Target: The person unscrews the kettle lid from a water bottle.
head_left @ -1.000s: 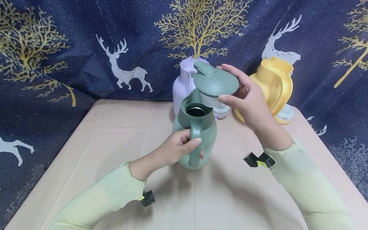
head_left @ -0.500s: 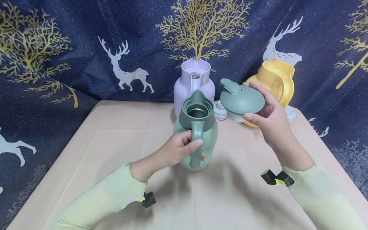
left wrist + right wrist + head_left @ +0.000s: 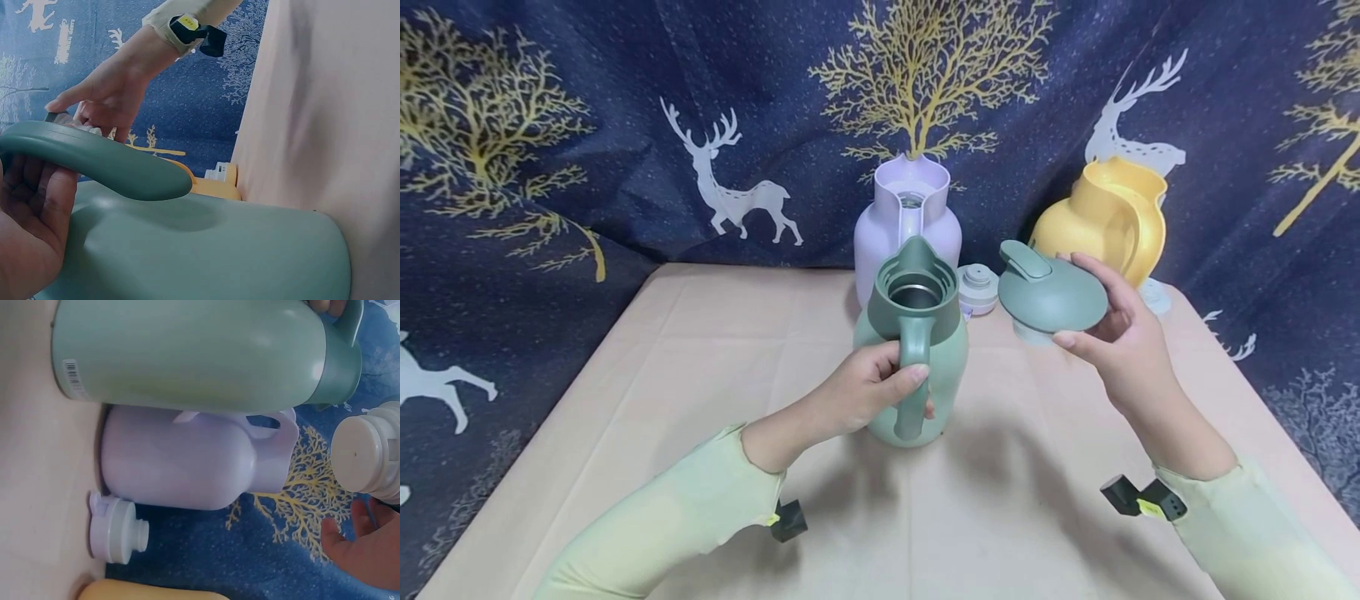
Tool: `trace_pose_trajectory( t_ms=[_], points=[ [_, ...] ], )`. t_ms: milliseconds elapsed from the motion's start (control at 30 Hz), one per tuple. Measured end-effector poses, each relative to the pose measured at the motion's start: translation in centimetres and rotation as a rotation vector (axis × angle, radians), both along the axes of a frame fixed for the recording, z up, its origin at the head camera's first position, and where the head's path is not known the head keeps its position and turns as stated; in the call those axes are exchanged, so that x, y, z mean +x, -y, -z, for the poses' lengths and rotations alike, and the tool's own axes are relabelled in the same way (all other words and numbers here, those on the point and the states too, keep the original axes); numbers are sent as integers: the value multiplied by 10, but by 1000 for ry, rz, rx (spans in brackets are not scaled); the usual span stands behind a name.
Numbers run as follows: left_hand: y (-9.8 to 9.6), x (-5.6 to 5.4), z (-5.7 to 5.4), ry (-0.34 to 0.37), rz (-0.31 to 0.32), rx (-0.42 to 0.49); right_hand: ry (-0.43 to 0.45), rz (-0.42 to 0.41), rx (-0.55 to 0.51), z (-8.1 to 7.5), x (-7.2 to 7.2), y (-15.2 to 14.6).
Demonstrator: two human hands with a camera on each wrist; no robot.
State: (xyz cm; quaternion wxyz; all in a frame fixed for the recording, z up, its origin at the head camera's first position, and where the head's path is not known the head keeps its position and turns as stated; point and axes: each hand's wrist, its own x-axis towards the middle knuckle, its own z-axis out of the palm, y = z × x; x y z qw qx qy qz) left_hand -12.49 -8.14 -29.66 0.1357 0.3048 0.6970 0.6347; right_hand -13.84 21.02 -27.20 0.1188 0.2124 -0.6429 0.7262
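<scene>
A green vacuum jug [image 3: 947, 367] stands upright on the table, its mouth uncovered and the steel inside showing. My left hand [image 3: 857, 387] grips its handle [image 3: 914, 342], thumb across the near side; the left wrist view shows the fingers curled under that handle [image 3: 106, 162]. To the right of the jug, my right hand [image 3: 1123, 337] holds the dark green lid [image 3: 1052, 293] up in the air by its edge. The lid is apart from the jug, its flip lever at the upper left. In the right wrist view the lid's pale stopper [image 3: 359, 453] shows above the fingertips.
Behind the green jug stands a lilac jug [image 3: 910, 204], uncovered, with its lid [image 3: 977, 287] upside down beside it on the table [image 3: 737, 358]. A yellow jug [image 3: 1097, 212] is at the back right, a pale stopper [image 3: 1154, 296] next to it. A patterned curtain [image 3: 820, 125] hangs behind.
The lid in my right hand has moved from just over the jug's mouth to the right and down. My left hand keeps its grip on the handle, and the green jug has barely moved.
</scene>
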Motion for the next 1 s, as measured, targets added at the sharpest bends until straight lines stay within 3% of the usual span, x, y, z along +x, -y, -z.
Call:
trace_pose_trajectory(
  t_ms=[333,733,1000],
  points=[
    [0,0,0,3,8,0,21,11,14,19,6,-9],
    [0,1,-2,11,-2,-4,13,111,185,54,10,-7],
    [-1,1,-3,17,-12,-15,71,254,449,72,9,-13]
  ],
)
